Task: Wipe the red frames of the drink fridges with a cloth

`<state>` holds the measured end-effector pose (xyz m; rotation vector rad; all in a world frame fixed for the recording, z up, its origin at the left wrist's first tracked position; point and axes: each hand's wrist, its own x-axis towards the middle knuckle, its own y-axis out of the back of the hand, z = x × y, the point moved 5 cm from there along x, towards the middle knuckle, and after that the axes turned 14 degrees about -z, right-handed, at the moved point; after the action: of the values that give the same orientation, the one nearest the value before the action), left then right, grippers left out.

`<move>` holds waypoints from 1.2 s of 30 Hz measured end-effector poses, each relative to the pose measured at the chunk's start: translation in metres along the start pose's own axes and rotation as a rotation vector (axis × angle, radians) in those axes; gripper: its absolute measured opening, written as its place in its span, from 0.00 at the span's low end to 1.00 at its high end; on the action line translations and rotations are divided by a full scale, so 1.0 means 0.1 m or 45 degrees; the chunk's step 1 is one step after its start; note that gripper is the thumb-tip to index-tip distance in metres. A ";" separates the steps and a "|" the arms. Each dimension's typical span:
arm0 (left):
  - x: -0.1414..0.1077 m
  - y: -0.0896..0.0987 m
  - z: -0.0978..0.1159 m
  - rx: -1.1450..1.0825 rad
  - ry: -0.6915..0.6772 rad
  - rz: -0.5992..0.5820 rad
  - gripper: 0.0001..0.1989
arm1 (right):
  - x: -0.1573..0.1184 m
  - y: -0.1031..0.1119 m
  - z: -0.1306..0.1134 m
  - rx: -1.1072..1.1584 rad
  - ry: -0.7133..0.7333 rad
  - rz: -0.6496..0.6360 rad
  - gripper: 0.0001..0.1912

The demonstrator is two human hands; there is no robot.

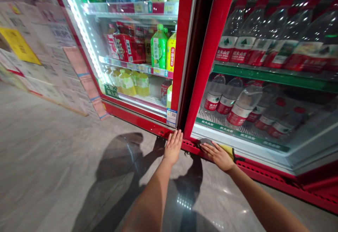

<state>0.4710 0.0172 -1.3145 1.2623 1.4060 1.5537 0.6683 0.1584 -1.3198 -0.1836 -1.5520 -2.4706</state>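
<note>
Yellow-grey cloth (227, 150) is held on red base rail (274, 183) under right hand (219, 156), fingers slightly spread; left hand (173, 148) is rested on rail, fingers straight, nearly together. Wiping seems underway; finished versus remaining length can't be told.

I see a bright light strip (79, 24) at left, dark shadows (118, 158) and glare (184, 201) nearer, blurred cartons (47, 31) far left
</note>
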 end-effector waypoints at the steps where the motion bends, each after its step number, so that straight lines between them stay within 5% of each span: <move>1: -0.01 0.00 -0.01 -0.002 0.004 0.005 0.45 | 0.03 0.02 -0.01 0.002 -0.003 -0.002 0.23; 8: -0.01 -0.02 0.12 0.000 0.004 0.030 0.44 | 0.79 0.01 -0.16 0.005 0.004 -0.052 0.23; 10: 0.03 -0.02 0.22 -0.006 -0.032 0.034 0.44 | 0.63 -0.01 -0.09 -0.008 0.047 -0.056 0.24; 16: 0.13 0.11 0.38 -0.015 -0.092 0.124 0.45 | -0.59 0.03 0.20 -0.036 -0.083 -0.096 0.28; 18: 0.13 0.14 0.38 -0.003 -0.088 0.141 0.45 | -0.70 0.03 0.19 -0.046 -0.160 -0.116 0.28; 20: 0.11 0.16 0.37 0.009 -0.065 0.149 0.46 | -0.50 0.03 0.11 -0.042 -0.185 -0.103 0.27; 25: 0.07 0.19 0.29 -0.001 0.079 0.200 0.45 | 0.61 0.12 -0.06 0.015 -0.075 -0.036 0.23; 28: 0.07 0.22 0.25 -0.047 0.132 0.241 0.45 | 1.03 0.29 -0.02 0.025 0.069 -0.035 0.22; 32: 0.10 0.26 0.22 -0.116 0.145 0.247 0.46 | 0.96 0.52 0.13 0.024 -0.078 -0.001 0.26; 36: 0.12 0.27 0.22 -0.105 0.103 0.190 0.46 | 0.66 0.46 0.10 -0.013 -0.219 0.035 0.26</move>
<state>0.4912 0.0306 -1.2863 1.2925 1.3081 1.7629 0.6158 0.1406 -1.2604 -0.4260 -1.5902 -2.4993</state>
